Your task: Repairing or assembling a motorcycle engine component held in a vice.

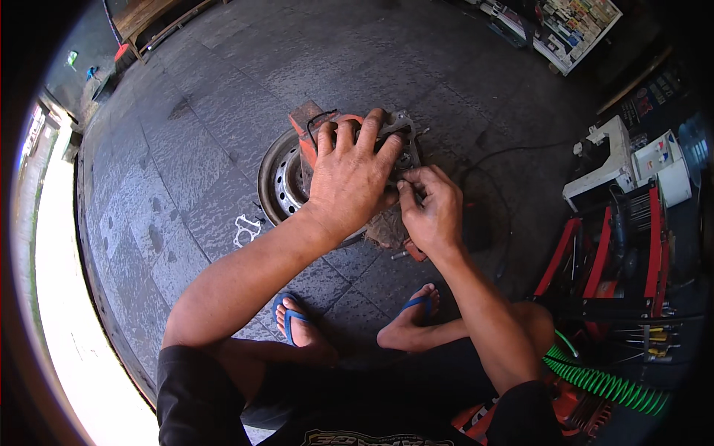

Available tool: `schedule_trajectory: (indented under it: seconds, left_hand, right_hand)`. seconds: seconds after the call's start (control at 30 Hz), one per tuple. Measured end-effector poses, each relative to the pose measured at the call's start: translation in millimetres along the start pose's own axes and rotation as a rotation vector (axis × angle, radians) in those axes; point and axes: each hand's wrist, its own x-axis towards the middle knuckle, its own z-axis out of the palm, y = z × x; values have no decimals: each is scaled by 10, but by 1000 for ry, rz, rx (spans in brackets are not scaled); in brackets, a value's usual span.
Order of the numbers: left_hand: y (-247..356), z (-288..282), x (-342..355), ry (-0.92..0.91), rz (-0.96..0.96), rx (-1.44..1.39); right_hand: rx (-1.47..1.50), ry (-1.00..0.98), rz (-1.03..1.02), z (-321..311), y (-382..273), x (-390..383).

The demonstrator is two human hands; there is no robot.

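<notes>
An orange bench vise [307, 149] stands over a steel wheel rim [272, 178]. A grey metal engine part [405, 126] with holes lies at the vise, mostly hidden under my hands. My left hand [349, 167] reaches across its top, fingers curled over it and thumb lower down, gripping it. At the part's near right edge, my right hand [433, 208] is closed in a pinch. Whatever its fingertips hold is hidden. A pale flat gasket [246, 230] rests on the dark tiles left of the rim.
Red tool trays [595, 256] stand at the right, with screwdrivers [654, 338] and a coiled green air hose [610, 383] nearer me. A white housing [606, 167] sits farther back. My feet in blue flip-flops [296, 315] flank the near floor. A wooden bench [152, 22] is far left.
</notes>
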Motion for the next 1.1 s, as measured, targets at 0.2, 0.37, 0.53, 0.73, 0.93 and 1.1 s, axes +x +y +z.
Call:
schedule_trajectory:
  seconds: [0.2, 0.37, 0.53, 0.73, 0.93, 1.1]
  left_hand:
    - [-37, 11, -4, 19, 19, -18]
    - [-18, 16, -3, 39, 13, -24]
    - [-12, 25, -1, 28, 12, 11]
    - [-19, 16, -1, 2, 10, 8]
    - [-7, 12, 3, 19, 17, -18]
    - [12, 8, 14, 24, 1, -20]
  right_hand:
    - [16, -16, -41, -18, 47, 47]
    - [-15, 5, -40, -33, -2, 6]
    - [-10, 9, -74, 7, 48, 27]
    - [11, -10, -86, 9, -5, 4]
    - [5, 23, -74, 31, 23, 2]
    - [6, 71, -63, 64, 39, 57]
